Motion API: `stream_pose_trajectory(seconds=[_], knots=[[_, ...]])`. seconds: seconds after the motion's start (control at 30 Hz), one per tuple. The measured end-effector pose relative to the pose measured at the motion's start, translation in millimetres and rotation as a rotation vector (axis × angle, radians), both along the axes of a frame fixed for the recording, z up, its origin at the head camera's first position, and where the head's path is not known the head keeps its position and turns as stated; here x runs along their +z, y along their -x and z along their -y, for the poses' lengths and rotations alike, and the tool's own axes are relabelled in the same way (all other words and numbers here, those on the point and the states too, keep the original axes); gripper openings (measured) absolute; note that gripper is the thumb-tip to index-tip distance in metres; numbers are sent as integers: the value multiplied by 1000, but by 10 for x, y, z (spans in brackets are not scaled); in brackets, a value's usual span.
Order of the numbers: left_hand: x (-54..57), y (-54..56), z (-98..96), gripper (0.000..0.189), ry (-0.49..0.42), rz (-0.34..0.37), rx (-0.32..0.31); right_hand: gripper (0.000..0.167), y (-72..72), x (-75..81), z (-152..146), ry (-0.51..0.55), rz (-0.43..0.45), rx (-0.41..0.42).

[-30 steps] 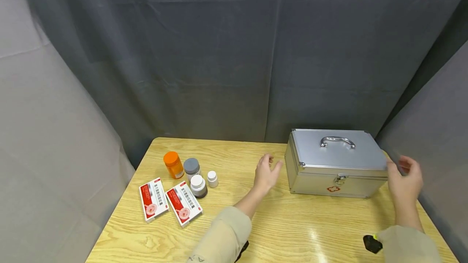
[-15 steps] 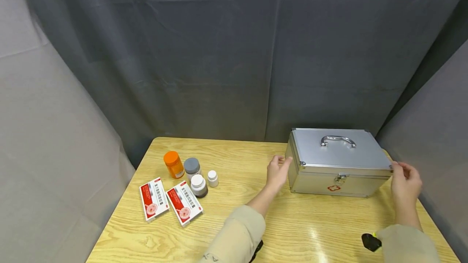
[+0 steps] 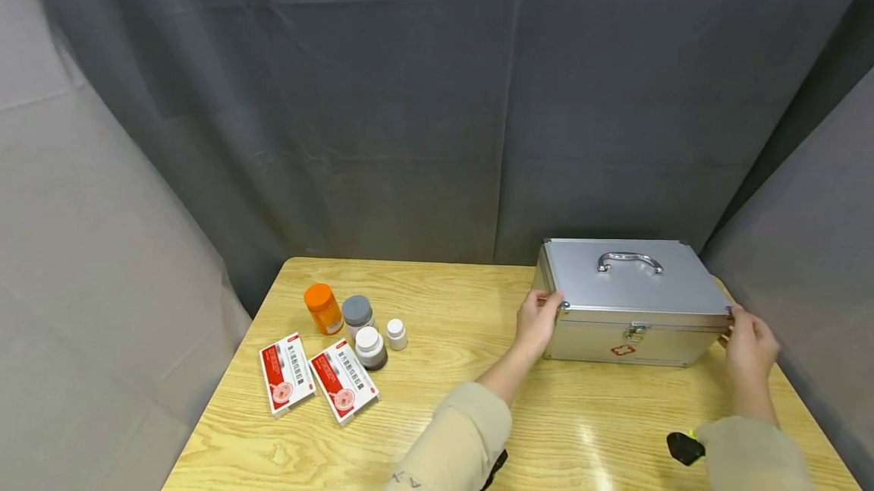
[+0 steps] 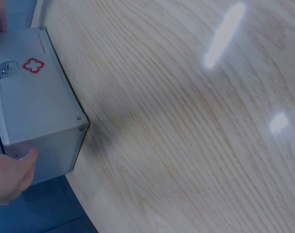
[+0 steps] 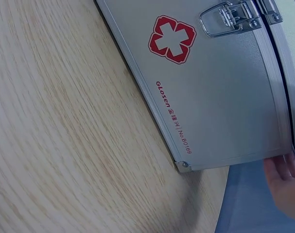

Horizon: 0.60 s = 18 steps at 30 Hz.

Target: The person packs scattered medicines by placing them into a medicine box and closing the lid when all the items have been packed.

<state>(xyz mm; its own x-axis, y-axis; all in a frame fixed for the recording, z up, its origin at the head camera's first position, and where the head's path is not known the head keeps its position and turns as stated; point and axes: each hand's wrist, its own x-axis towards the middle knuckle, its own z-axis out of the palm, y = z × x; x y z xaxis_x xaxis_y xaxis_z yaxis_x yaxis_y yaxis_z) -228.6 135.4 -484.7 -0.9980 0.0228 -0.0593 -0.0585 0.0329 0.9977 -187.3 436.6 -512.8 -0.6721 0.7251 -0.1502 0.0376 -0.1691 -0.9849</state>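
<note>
A silver metal first-aid box (image 3: 635, 278) with a red cross emblem, a front latch (image 5: 230, 19) and a carrying handle (image 3: 630, 257) on its lid stands on the table, lid down. My left hand (image 3: 537, 322) grips its left side at the front corner, thumb by the lid's edge and fingers round the side. On the opposite side my right hand (image 3: 749, 339) holds the right front corner, thumb at the lid. In the right wrist view, the fingers (image 5: 282, 170) of that hand bend against the box's end, close to the lid seam. The latch looks fastened.
On the left part of the wooden table (image 3: 444, 309) stand an orange bottle (image 3: 324, 309), a grey-capped bottle (image 3: 358, 312), a white-capped dark bottle (image 3: 371, 348) and a small white bottle (image 3: 396, 334). Two red-and-white medicine boxes (image 3: 287, 373) lie in front. Grey curtains (image 3: 382, 96) surround the table.
My left hand has moved right, from beside the box onto its left front corner. My right hand has closed in on the right corner. The box has stayed nearly in place.
</note>
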Motion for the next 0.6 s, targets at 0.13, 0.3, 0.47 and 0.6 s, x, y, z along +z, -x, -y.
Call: stream_pose_trajectory(seconds=[0.13, 0.3, 0.47, 0.6], knots=[[10, -12, -49, 34, -14, 6, 11, 13, -21, 148, 136, 96, 39, -22], [9, -20, -87, 37, -8, 7, 25, 9, -58, 241, 256, 154, 50, -46], [-15, -25, -98, 35, -3, -1, 25, 16, -56, 224, 272, 138, 85, -48], [-24, -21, -94, 34, 3, -1, 17, 16, -45, 206, 275, 148, 84, -56]])
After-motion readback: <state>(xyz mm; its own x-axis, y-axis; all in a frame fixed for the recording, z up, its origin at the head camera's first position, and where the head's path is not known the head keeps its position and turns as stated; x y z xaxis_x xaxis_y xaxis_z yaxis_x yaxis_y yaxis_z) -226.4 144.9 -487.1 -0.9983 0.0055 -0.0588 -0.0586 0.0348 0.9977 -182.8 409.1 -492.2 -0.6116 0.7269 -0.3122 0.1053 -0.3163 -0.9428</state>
